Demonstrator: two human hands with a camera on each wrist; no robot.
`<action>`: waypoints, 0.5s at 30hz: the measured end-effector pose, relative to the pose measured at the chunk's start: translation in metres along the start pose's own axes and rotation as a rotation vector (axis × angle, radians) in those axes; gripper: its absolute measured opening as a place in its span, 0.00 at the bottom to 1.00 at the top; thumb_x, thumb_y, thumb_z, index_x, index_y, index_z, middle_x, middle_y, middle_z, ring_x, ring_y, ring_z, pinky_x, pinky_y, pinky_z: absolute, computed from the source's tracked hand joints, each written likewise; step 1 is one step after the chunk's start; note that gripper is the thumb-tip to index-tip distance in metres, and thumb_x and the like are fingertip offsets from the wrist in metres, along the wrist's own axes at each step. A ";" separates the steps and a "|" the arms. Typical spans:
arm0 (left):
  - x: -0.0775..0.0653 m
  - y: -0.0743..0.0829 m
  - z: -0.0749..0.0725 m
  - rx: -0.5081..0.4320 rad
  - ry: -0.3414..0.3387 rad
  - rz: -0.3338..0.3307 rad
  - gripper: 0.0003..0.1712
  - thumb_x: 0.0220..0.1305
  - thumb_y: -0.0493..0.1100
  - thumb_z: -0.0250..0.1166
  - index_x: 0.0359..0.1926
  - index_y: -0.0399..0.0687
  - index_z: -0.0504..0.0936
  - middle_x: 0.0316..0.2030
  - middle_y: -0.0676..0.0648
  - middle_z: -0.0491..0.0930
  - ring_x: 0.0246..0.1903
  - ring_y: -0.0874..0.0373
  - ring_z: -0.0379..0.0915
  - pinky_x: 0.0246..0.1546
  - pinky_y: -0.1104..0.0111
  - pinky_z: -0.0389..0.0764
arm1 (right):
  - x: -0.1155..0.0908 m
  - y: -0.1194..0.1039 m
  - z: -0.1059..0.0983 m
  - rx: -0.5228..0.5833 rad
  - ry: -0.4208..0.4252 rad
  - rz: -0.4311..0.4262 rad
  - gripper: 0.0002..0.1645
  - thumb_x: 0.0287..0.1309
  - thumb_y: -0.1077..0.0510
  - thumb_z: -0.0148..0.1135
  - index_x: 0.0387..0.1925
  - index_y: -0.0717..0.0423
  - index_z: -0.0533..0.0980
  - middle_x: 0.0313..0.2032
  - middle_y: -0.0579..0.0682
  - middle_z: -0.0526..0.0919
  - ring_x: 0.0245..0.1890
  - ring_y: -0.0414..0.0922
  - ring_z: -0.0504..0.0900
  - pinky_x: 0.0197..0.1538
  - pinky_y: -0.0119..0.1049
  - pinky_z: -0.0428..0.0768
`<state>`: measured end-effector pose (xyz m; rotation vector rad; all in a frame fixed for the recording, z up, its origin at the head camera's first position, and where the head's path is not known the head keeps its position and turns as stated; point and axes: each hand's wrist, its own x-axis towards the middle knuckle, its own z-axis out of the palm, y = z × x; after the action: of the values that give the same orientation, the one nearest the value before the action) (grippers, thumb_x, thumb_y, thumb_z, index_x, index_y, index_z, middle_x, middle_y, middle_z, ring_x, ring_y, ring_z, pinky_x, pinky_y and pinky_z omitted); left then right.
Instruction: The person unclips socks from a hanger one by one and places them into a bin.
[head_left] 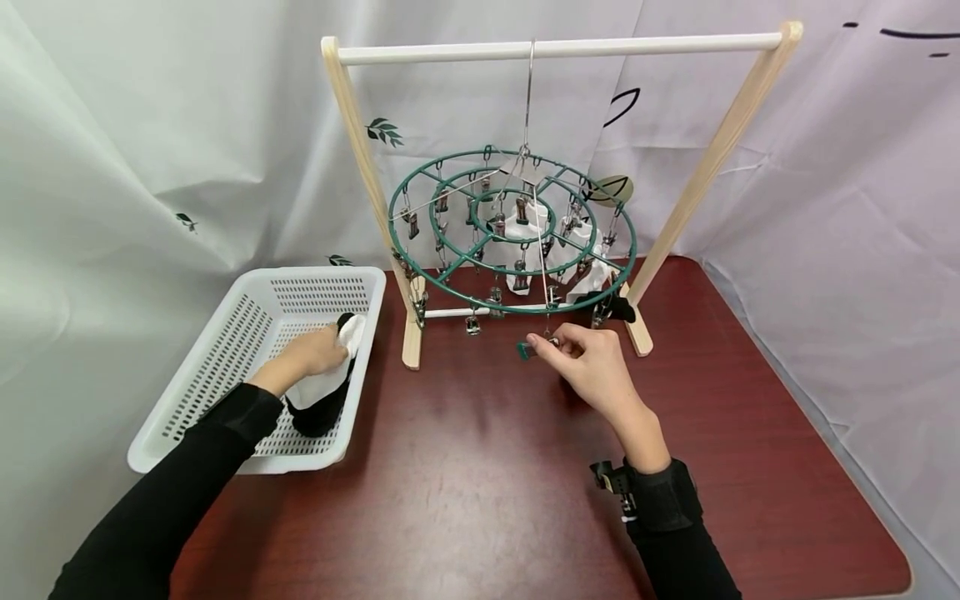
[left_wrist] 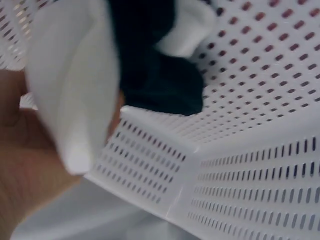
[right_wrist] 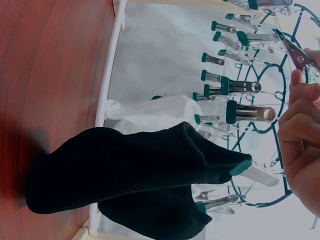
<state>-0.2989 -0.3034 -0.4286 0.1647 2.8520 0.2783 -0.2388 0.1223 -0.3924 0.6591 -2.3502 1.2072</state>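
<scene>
In the left part of the head view, my left hand (head_left: 311, 352) reaches into a white perforated basket (head_left: 225, 392) and grips a white sock (left_wrist: 75, 85). Black socks (left_wrist: 162, 82) lie beside it in the basket. My right hand (head_left: 600, 371) pinches a green-tipped metal clip (right_wrist: 298, 55) at the front of a round green drying hanger (head_left: 517, 309). Black socks (right_wrist: 125, 165) hang from clips near that hand in the right wrist view, with a white sock (right_wrist: 155, 114) behind them.
The hanger hangs by its hook from the white bar (head_left: 450, 52) of a wooden stand (head_left: 716, 158). Several clips dangle around its rings. Stand and basket rest on a dark red table (head_left: 465, 492), before a white curtain (head_left: 247, 133).
</scene>
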 end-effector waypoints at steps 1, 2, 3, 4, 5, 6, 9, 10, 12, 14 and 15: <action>-0.002 0.001 -0.003 0.001 0.071 -0.002 0.31 0.67 0.44 0.52 0.60 0.19 0.66 0.50 0.20 0.76 0.49 0.26 0.75 0.44 0.39 0.76 | 0.000 0.000 0.000 0.000 0.001 -0.003 0.25 0.59 0.57 0.72 0.14 0.49 0.67 0.14 0.37 0.61 0.16 0.36 0.59 0.23 0.32 0.60; -0.004 0.004 -0.005 0.001 0.156 -0.002 0.29 0.65 0.44 0.54 0.58 0.22 0.69 0.47 0.22 0.78 0.46 0.26 0.77 0.41 0.39 0.77 | -0.001 0.000 0.000 0.001 0.002 -0.005 0.25 0.59 0.57 0.72 0.14 0.49 0.67 0.14 0.37 0.60 0.16 0.36 0.59 0.23 0.32 0.60; -0.006 0.007 -0.008 -0.006 0.258 0.010 0.28 0.63 0.44 0.55 0.57 0.24 0.72 0.45 0.23 0.79 0.41 0.27 0.78 0.38 0.39 0.77 | -0.001 -0.001 -0.001 0.001 0.004 -0.006 0.25 0.60 0.57 0.72 0.14 0.49 0.67 0.14 0.37 0.60 0.16 0.36 0.59 0.23 0.32 0.60; -0.007 0.011 -0.010 -0.017 0.374 0.030 0.26 0.63 0.43 0.56 0.54 0.25 0.74 0.43 0.24 0.80 0.38 0.28 0.79 0.35 0.40 0.77 | -0.001 -0.001 -0.001 0.000 0.005 -0.007 0.25 0.60 0.57 0.72 0.14 0.49 0.67 0.14 0.37 0.60 0.16 0.36 0.59 0.24 0.32 0.60; -0.008 0.016 -0.011 -0.043 0.497 0.061 0.22 0.62 0.41 0.56 0.51 0.27 0.77 0.40 0.26 0.81 0.35 0.30 0.79 0.34 0.40 0.77 | -0.001 -0.001 -0.001 0.001 0.005 -0.006 0.25 0.60 0.57 0.72 0.14 0.49 0.66 0.14 0.37 0.60 0.16 0.36 0.58 0.24 0.32 0.59; -0.009 0.021 -0.013 -0.072 0.618 0.101 0.18 0.62 0.38 0.56 0.48 0.28 0.78 0.38 0.28 0.82 0.34 0.31 0.78 0.34 0.41 0.76 | -0.001 -0.001 -0.001 0.000 0.004 -0.004 0.25 0.60 0.57 0.72 0.14 0.49 0.66 0.14 0.37 0.59 0.16 0.36 0.58 0.24 0.32 0.59; -0.011 0.041 -0.017 -0.174 0.945 0.256 0.11 0.62 0.32 0.56 0.43 0.29 0.80 0.33 0.32 0.80 0.32 0.35 0.75 0.38 0.45 0.74 | -0.002 -0.003 0.000 -0.003 -0.003 0.000 0.26 0.60 0.56 0.72 0.15 0.48 0.66 0.14 0.37 0.59 0.16 0.36 0.58 0.24 0.32 0.59; -0.012 0.049 -0.019 -0.206 1.027 0.316 0.10 0.62 0.30 0.56 0.43 0.30 0.79 0.33 0.33 0.79 0.34 0.35 0.74 0.40 0.46 0.72 | -0.002 -0.003 0.000 -0.002 -0.005 0.000 0.26 0.60 0.56 0.72 0.15 0.48 0.66 0.14 0.37 0.59 0.16 0.35 0.58 0.24 0.32 0.60; -0.015 0.068 -0.022 -0.275 1.136 0.430 0.09 0.63 0.28 0.55 0.42 0.30 0.79 0.34 0.34 0.78 0.35 0.37 0.72 0.43 0.47 0.70 | -0.002 -0.004 0.000 -0.002 -0.008 -0.002 0.26 0.60 0.55 0.72 0.15 0.48 0.66 0.14 0.36 0.59 0.16 0.35 0.58 0.24 0.32 0.59; -0.019 0.087 -0.025 -0.328 1.203 0.537 0.10 0.64 0.28 0.52 0.42 0.29 0.78 0.37 0.33 0.77 0.38 0.37 0.71 0.45 0.49 0.69 | -0.002 -0.005 0.001 0.000 -0.009 -0.005 0.26 0.61 0.55 0.71 0.15 0.48 0.66 0.14 0.36 0.59 0.16 0.35 0.58 0.24 0.33 0.59; -0.021 0.097 -0.026 -0.349 1.228 0.589 0.11 0.65 0.29 0.51 0.42 0.29 0.78 0.38 0.33 0.77 0.40 0.37 0.71 0.47 0.50 0.69 | -0.002 -0.006 0.001 0.003 -0.010 -0.005 0.26 0.61 0.55 0.71 0.15 0.48 0.66 0.14 0.36 0.59 0.16 0.35 0.58 0.24 0.33 0.59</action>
<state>-0.2773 -0.2161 -0.3784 1.0930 3.7169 1.4007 -0.2342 0.1190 -0.3906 0.6730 -2.3539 1.2079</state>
